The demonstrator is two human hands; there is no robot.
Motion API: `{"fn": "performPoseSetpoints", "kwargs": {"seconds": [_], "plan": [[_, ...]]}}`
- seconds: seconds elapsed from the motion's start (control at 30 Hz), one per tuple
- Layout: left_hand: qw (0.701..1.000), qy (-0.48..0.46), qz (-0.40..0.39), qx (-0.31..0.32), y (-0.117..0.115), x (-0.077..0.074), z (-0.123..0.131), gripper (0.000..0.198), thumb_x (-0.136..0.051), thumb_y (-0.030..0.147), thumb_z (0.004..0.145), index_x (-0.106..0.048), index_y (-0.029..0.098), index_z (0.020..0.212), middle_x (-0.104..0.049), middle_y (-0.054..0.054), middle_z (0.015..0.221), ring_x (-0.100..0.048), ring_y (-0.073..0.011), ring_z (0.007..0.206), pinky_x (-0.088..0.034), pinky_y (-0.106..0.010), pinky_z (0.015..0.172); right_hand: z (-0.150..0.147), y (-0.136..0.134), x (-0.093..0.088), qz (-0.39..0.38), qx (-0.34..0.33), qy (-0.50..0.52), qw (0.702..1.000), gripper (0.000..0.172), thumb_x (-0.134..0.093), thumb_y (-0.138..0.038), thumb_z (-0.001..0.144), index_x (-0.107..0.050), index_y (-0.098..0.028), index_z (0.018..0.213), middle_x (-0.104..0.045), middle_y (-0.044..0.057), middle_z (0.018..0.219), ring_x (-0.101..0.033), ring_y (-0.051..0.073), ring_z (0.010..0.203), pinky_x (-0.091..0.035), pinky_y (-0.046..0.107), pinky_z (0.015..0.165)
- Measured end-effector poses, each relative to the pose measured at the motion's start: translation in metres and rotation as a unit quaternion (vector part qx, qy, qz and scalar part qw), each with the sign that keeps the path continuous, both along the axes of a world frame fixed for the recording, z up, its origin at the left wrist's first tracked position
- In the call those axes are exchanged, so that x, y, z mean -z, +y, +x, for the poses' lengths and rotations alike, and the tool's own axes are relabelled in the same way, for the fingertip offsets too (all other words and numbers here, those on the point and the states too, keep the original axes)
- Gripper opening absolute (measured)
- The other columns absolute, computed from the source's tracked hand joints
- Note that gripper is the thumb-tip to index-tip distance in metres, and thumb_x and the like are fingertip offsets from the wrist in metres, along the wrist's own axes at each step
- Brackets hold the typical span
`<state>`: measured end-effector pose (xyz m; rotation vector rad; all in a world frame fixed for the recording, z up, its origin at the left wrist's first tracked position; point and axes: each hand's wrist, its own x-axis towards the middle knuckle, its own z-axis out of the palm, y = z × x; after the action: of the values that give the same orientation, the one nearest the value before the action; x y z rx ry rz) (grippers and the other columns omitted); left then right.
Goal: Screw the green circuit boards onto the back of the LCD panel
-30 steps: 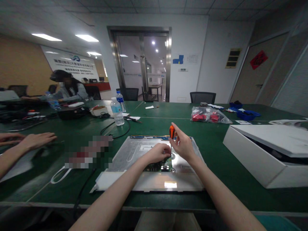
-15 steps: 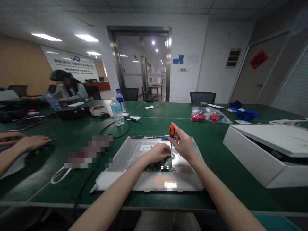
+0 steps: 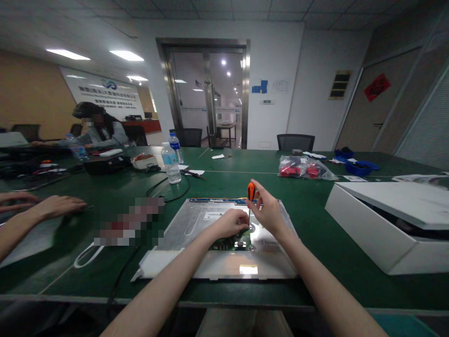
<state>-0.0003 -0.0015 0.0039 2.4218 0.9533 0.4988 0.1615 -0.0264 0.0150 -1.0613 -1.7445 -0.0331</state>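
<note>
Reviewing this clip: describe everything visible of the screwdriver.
The screwdriver has an orange handle with black patches and a thin, dark shaft that looks like metal. It stands nearly upright, handle up, over the flat metal panel, near the green circuit board. The right hand grips the handle. The left hand is curled beside the lower shaft; whether it touches, and what the tip meets, cannot be told.

One screwdriver, one panel, three bottles and two blue trays are visible.

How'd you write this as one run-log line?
right hand: grips screwdriver | left hand: beside shaft | below: metal panel, green circuit board
</note>
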Motion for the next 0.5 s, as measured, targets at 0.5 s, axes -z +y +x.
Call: {"fn": "performPoseSetpoints", "kwargs": {"seconds": [0.5], "plan": [[1.000,0.002,0.002,-0.002,0.0004,0.0023,-0.0010,0.005,-0.061,0.017,0.074,-0.064,0.014,0.073,-0.060,0.000,0.065,-0.053,-0.0131,0.061,-0.039,-0.021,0.059,-0.0005,-0.0009,-0.0003,-0.003,0.010,-0.010,1.000,0.056,-0.057,-0.032,0.082,-0.042,-0.019,0.134,-0.064,0.002,0.083,-0.054,0.012,0.055,-0.044,0.025,0.059]]}}
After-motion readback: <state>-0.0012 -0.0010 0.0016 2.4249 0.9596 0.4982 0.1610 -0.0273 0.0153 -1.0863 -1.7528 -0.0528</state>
